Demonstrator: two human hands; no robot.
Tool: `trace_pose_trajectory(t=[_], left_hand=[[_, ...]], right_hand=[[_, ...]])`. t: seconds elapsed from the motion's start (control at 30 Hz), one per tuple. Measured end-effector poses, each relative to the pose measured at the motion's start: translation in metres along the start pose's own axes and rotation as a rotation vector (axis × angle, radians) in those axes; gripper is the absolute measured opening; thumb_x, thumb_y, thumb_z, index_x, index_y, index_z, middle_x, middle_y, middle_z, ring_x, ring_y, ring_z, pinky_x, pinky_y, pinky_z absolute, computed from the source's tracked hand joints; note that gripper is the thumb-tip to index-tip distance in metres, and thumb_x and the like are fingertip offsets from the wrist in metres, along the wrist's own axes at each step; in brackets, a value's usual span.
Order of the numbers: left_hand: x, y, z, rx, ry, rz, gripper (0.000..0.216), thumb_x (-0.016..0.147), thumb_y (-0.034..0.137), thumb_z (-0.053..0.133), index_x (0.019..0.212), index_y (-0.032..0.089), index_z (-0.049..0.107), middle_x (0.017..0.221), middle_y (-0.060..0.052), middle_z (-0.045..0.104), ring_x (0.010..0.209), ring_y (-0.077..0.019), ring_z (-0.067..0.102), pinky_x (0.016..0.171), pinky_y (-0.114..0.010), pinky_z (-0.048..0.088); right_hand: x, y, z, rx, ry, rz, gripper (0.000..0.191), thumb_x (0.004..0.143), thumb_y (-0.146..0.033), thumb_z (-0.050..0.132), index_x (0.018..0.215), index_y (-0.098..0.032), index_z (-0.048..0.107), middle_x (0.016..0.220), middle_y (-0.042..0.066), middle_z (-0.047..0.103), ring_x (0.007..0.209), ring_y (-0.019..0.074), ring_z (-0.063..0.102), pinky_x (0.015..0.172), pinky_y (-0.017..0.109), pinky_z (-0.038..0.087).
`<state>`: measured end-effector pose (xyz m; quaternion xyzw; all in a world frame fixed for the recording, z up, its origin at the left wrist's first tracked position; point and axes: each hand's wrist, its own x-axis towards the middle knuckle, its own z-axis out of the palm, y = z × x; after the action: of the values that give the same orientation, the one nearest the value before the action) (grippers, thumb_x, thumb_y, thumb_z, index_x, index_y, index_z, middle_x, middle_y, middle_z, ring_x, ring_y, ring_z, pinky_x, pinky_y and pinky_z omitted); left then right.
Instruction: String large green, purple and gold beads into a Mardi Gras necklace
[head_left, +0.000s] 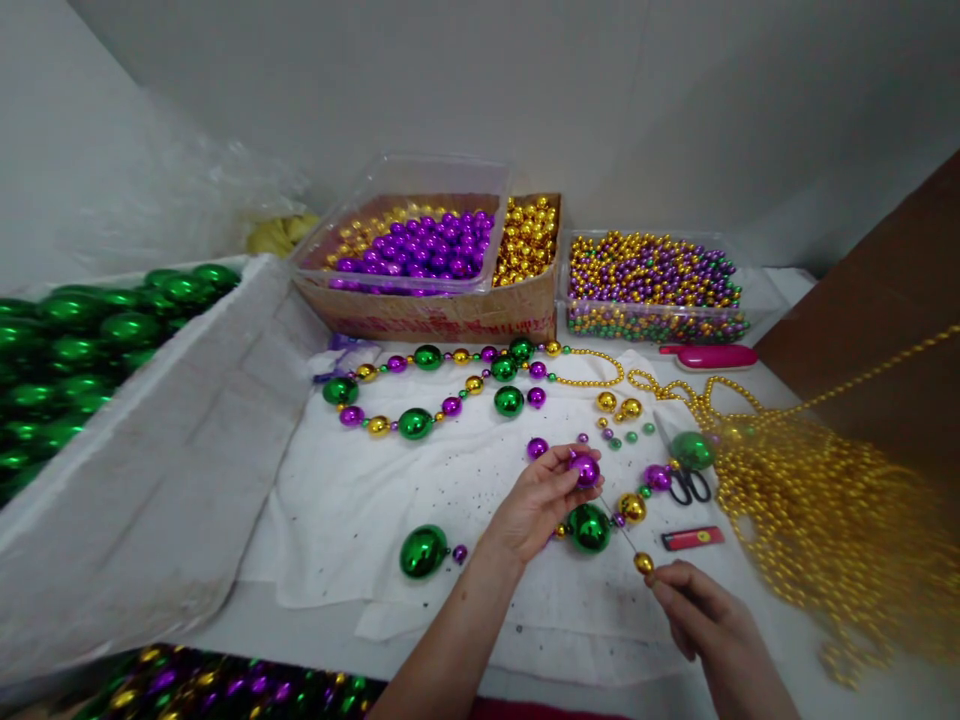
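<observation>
My left hand (pixel 536 500) pinches a purple bead (pixel 586 470) between thumb and fingertips, over a white cloth (pixel 360 510). A thin needle or wire runs from that bead down to my right hand (pixel 701 605), which is closed on its lower end just below a small gold bead (pixel 643 562). Under my left hand lies a partly strung strand with a large green ball (pixel 589 528), a gold ball (pixel 632 507) and a purple ball (pixel 657 477). A finished strand (pixel 420 395) of green, purple and gold balls curves across the cloth farther back.
Behind stand a clear tub of purple beads (pixel 420 245), a cardboard box of gold beads (pixel 527 240) and a tub of mixed small beads (pixel 651 280). A box of green balls (pixel 82 340) is at left. Gold bead strings (pixel 817 500), scissors (pixel 690 485) and a red lighter (pixel 692 538) lie at right.
</observation>
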<state>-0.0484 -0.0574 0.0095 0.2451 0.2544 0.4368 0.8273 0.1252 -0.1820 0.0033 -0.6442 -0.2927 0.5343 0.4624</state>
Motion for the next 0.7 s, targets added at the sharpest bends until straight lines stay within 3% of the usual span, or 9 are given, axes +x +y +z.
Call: trace_pose_trajectory(t=[0.23, 0.3, 0.4, 0.5, 0.6, 0.7], left_hand=[[-0.005, -0.003, 0.014, 0.163, -0.134, -0.07, 0.031, 0.08, 0.02, 0.065, 0.11, 0.015, 0.061, 0.123, -0.014, 0.057, 0.1, -0.0205, 0.06, 0.089, -0.034, 0.047], [-0.002, 0.003, 0.012, 0.267, -0.118, -0.045, 0.032, 0.082, 0.025, 0.063, 0.113, 0.016, 0.06, 0.126, -0.014, 0.055, 0.103, -0.0214, 0.059, 0.089, -0.034, 0.046], [0.014, 0.014, 0.004, 0.536, 0.036, 0.058, 0.029, 0.083, 0.03, 0.059, 0.109, 0.015, 0.06, 0.117, -0.012, 0.06, 0.096, -0.0196, 0.061, 0.085, -0.033, 0.048], [0.042, 0.018, 0.001, 1.009, 0.142, 0.171, 0.024, 0.086, 0.028, 0.051, 0.103, 0.013, 0.06, 0.098, -0.009, 0.066, 0.084, -0.0171, 0.062, 0.076, -0.029, 0.05], [0.074, 0.012, 0.008, 1.359, 0.103, 0.225, 0.015, 0.084, 0.019, 0.05, 0.091, 0.015, 0.063, 0.088, -0.006, 0.066, 0.08, -0.0173, 0.061, 0.075, -0.03, 0.048], [0.096, 0.001, 0.02, 1.495, 0.047, 0.244, 0.011, 0.078, 0.012, 0.054, 0.08, 0.017, 0.064, 0.09, -0.006, 0.064, 0.09, -0.0212, 0.058, 0.087, -0.035, 0.042]], right_hand=[[0.01, 0.003, 0.002, 0.092, -0.053, 0.009, 0.031, 0.068, -0.047, 0.074, 0.078, -0.018, 0.069, 0.055, -0.003, 0.043, 0.048, 0.0072, 0.032, 0.043, 0.02, 0.023], [0.013, 0.004, -0.002, 0.147, -0.039, -0.005, 0.03, 0.07, -0.045, 0.073, 0.079, -0.018, 0.068, 0.055, -0.004, 0.042, 0.048, 0.007, 0.032, 0.044, 0.02, 0.023], [0.016, 0.008, -0.012, 0.152, 0.012, -0.027, 0.027, 0.073, -0.043, 0.072, 0.081, -0.018, 0.068, 0.055, -0.005, 0.041, 0.05, 0.0072, 0.032, 0.045, 0.02, 0.023], [0.018, 0.011, -0.02, 0.163, 0.046, -0.016, 0.028, 0.072, -0.044, 0.072, 0.081, -0.018, 0.068, 0.056, -0.005, 0.041, 0.05, 0.0073, 0.032, 0.046, 0.021, 0.022], [0.019, 0.011, -0.023, 0.202, 0.063, 0.012, 0.03, 0.07, -0.044, 0.074, 0.082, -0.018, 0.068, 0.056, -0.005, 0.041, 0.049, 0.0071, 0.031, 0.045, 0.021, 0.021], [0.019, 0.009, -0.024, 0.231, 0.065, 0.02, 0.031, 0.068, -0.045, 0.075, 0.08, -0.017, 0.067, 0.056, -0.005, 0.041, 0.049, 0.0072, 0.031, 0.045, 0.022, 0.021]])
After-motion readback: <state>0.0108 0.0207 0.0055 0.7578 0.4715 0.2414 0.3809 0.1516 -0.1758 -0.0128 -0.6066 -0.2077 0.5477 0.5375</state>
